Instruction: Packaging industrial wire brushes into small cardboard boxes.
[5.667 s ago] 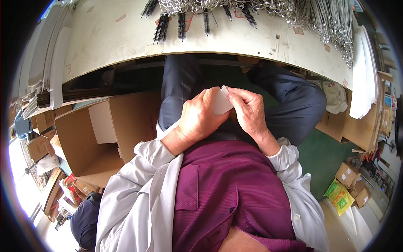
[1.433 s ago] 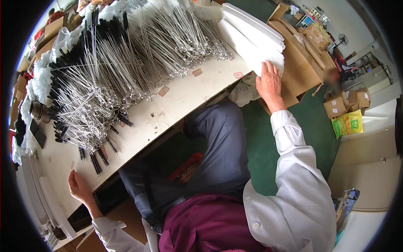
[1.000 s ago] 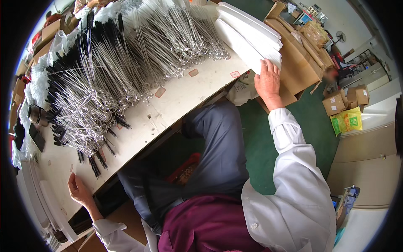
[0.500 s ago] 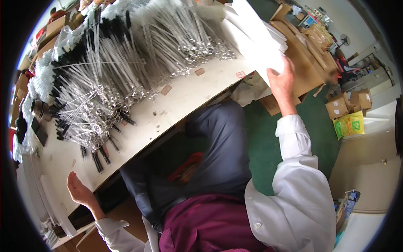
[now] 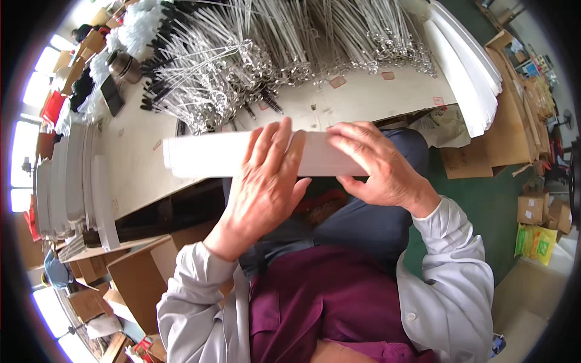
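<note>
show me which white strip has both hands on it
The strip crosswise under the left hand and right hand; the others are untouched, in the left pile and right pile.

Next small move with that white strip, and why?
I'd probably keep the left hand steadying the white strip and work its right end with the right hand. The left fingers already lie across the strip, and the right fingers and thumb are at that end, so neither hand needs to travel far.
</note>
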